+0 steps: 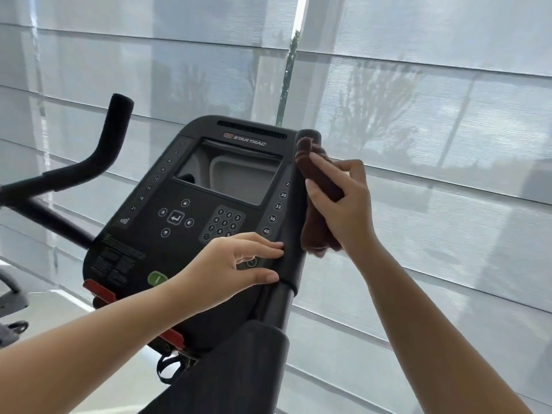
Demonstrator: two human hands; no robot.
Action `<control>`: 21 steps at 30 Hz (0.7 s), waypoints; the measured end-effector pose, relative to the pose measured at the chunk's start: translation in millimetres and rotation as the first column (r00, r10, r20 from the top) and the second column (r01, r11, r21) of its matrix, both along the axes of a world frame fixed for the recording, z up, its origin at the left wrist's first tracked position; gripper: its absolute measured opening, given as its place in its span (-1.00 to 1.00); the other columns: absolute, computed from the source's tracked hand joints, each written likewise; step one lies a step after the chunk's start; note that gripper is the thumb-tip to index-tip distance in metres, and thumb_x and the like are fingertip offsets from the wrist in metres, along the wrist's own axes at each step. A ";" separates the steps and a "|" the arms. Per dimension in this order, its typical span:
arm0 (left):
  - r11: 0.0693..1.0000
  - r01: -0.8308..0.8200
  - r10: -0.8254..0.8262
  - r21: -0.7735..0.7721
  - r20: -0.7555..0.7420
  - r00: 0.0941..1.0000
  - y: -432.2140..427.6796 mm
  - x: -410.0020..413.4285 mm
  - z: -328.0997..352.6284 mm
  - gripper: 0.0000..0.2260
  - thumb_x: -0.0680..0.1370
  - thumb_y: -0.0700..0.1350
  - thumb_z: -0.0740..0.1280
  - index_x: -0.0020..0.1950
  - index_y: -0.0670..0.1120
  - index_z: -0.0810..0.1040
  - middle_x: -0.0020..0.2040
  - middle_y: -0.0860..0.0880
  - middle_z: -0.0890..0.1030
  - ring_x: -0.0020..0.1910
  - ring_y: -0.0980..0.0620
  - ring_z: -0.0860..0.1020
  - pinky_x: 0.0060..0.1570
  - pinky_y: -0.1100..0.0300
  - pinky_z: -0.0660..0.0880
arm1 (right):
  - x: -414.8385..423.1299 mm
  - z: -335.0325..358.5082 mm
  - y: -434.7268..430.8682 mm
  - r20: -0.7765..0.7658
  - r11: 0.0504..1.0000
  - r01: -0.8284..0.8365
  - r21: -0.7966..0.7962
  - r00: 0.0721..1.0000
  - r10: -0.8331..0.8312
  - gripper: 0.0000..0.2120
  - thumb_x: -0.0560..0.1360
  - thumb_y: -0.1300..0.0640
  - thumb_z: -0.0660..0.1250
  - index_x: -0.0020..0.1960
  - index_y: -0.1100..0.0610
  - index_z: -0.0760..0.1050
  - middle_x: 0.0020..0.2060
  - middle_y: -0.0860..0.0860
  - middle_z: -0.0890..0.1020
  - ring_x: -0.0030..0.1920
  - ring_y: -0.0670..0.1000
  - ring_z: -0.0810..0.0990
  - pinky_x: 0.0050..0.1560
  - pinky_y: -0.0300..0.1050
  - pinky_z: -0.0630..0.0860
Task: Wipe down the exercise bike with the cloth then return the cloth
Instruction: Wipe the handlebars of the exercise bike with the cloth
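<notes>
Ideally right hand (343, 204) keeps the brown cloth (321, 186) wrapped tight, strokes down the right handlebar (294, 234); left hand (236, 264), fingers loose, steadies the console (191, 210) edge.

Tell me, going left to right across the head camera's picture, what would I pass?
Left handlebar → console → right handlebar → cloth → right hand, which grips the cloth.

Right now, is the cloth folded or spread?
Folded: the brown cloth is a narrow bunched strip, gripped by the right hand against the right handlebar.
</notes>
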State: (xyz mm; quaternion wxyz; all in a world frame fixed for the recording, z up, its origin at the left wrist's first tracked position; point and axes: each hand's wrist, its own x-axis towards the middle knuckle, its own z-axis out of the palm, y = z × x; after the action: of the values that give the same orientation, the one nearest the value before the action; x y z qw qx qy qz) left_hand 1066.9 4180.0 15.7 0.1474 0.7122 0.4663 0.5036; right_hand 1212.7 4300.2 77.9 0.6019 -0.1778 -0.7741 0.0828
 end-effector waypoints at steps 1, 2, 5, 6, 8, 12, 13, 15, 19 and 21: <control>1.000 0.006 -0.006 -0.001 0.016 1.000 -0.2 -0.9 -0.8 -0.66 0.30 -0.03 0.40 0.06 -0.01 0.58 0.06 0.11 0.58 0.09 0.26 0.51 0.17 0.36 0.38 | 5.2 -16.9 -7.3 0.049 1.000 -0.007 0.006 0.999 0.007 -0.63 0.39 0.20 0.40 0.17 -0.01 0.50 -0.07 -0.05 0.37 -0.04 -0.34 0.44 0.07 -0.50 0.33; 1.000 0.012 -0.012 0.001 0.028 1.000 -0.2 -1.0 -1.4 -0.66 0.30 -0.04 0.40 0.06 -0.02 0.59 0.05 0.09 0.59 0.08 0.25 0.52 0.17 0.33 0.39 | 12.7 -37.5 -15.3 0.094 1.000 -0.022 0.003 0.995 0.022 -0.63 0.37 0.16 0.40 0.15 -0.06 0.51 -0.07 -0.09 0.38 -0.01 -0.33 0.44 0.09 -0.49 0.32; 1.000 0.021 -0.022 0.022 0.054 0.998 -0.9 0.0 -2.2 -0.68 0.29 -0.07 0.41 0.03 -0.07 0.61 0.00 0.03 0.61 0.04 0.21 0.55 0.15 0.28 0.43 | 32.4 -82.4 -39.8 0.128 0.993 -0.074 -0.088 0.988 0.085 -0.63 0.35 0.12 0.38 0.13 -0.15 0.53 -0.11 -0.09 0.44 -0.03 -0.23 0.48 0.04 -0.47 0.35; 0.999 0.019 -0.021 0.027 0.059 0.998 -1.6 0.0 -2.3 -0.69 0.29 -0.07 0.41 0.01 -0.06 0.61 -0.03 0.03 0.61 0.02 0.20 0.56 0.13 0.29 0.44 | 34.2 -84.0 -41.6 0.136 0.994 -0.070 -0.086 0.987 0.081 -0.62 0.35 0.12 0.39 0.13 -0.15 0.53 -0.11 -0.07 0.45 -0.04 -0.22 0.48 0.03 -0.47 0.35; 0.999 0.013 -0.015 0.035 0.060 0.998 -3.0 -0.5 -2.8 -0.72 0.29 -0.09 0.42 -0.02 -0.05 0.62 -0.07 0.04 0.62 -0.02 0.19 0.57 0.08 0.32 0.45 | 30.7 -69.3 -39.1 0.197 1.000 -0.001 0.012 0.980 -0.001 -0.63 0.36 0.13 0.39 0.15 -0.10 0.53 -0.06 -0.02 0.44 -0.02 -0.20 0.46 0.07 -0.44 0.35; 0.998 0.004 -0.010 0.055 0.116 0.993 -4.4 -2.2 -7.9 -0.78 0.33 -0.27 0.45 -0.05 -0.09 0.64 -0.07 0.01 0.63 -0.05 0.20 0.58 0.02 0.41 0.43 | 7.0 -11.7 -14.7 0.172 0.946 0.206 0.250 0.952 -0.252 -0.67 0.40 0.20 0.40 0.17 0.11 0.55 0.06 0.15 0.41 0.11 0.10 0.44 0.21 -0.20 0.36; 0.998 0.006 -0.013 0.059 0.127 0.992 -4.2 -1.9 -9.2 -0.79 0.34 -0.29 0.45 -0.06 -0.10 0.65 -0.08 0.01 0.63 -0.05 0.20 0.58 0.02 0.41 0.43 | 2.7 -0.2 -8.9 0.161 0.933 0.242 0.268 0.943 -0.291 -0.66 0.40 0.21 0.40 0.17 0.11 0.54 0.07 0.19 0.42 0.11 0.16 0.44 0.21 -0.17 0.35; 0.998 0.022 -0.032 0.066 0.152 0.988 -4.1 -2.7 -11.0 -0.80 0.34 -0.30 0.45 -0.08 -0.11 0.66 -0.10 0.02 0.63 -0.06 0.18 0.59 0.03 0.38 0.44 | -0.8 7.7 -6.7 0.178 0.932 0.245 0.267 0.938 -0.298 -0.65 0.40 0.21 0.40 0.18 0.09 0.54 0.06 0.18 0.42 0.11 0.18 0.45 0.22 -0.09 0.38; 0.996 0.061 -0.074 0.068 0.198 0.977 -4.3 -5.2 -13.9 -0.80 0.34 -0.34 0.45 -0.11 -0.11 0.67 -0.13 0.03 0.64 -0.08 0.16 0.60 0.02 0.36 0.46 | 18.0 -32.2 -28.5 0.378 0.973 0.118 0.196 0.907 -0.186 -0.65 0.38 0.12 0.39 0.16 -0.01 0.54 -0.04 -0.05 0.38 0.08 -0.06 0.45 0.17 -0.24 0.39; 0.996 0.072 -0.084 0.058 0.232 0.969 -4.1 -5.3 -15.2 -0.80 0.35 -0.34 0.45 -0.11 -0.10 0.67 -0.14 0.03 0.63 -0.09 0.18 0.60 0.03 0.34 0.46 | 32.1 -45.0 -42.1 0.442 0.988 0.102 0.113 0.886 -0.142 -0.63 0.37 0.10 0.38 0.16 -0.07 0.52 -0.08 -0.08 0.41 0.01 -0.23 0.44 0.10 -0.42 0.33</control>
State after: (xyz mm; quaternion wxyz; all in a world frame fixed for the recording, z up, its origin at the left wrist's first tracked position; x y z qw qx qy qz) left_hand 1061.6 4175.9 0.4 0.2037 0.6690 0.4048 0.5891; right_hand 1244.8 4258.1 32.9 0.4183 -0.2144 -0.8821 -0.0320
